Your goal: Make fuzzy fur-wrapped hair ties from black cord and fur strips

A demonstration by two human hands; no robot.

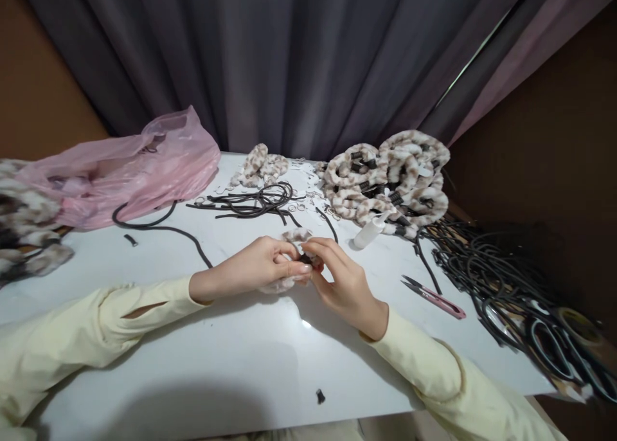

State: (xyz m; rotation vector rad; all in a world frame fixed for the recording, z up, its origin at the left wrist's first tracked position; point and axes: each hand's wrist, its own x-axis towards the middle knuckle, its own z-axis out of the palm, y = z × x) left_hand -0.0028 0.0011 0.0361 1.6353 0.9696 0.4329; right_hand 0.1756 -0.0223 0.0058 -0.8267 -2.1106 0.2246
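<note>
Both hands meet over the middle of the white table (231, 364). My left hand (263, 264) pinches a small piece of spotted fluffy material (279, 285) with a dark part (305, 258) at its end. From the right, my right hand (344, 280) closes its thumb and fingers on the same dark part. More of the fluffy piece shows behind and below the fingertips. The exact contact at the fingertips is partly hidden.
A pink plastic bag (139, 171) lies at the left. Black cords (260, 200) lie behind my hands, a fluffy pile (385, 184) and white bottle (369, 233) at the back right. Thread snips (436, 299) and a cord heap (501, 274) lie right.
</note>
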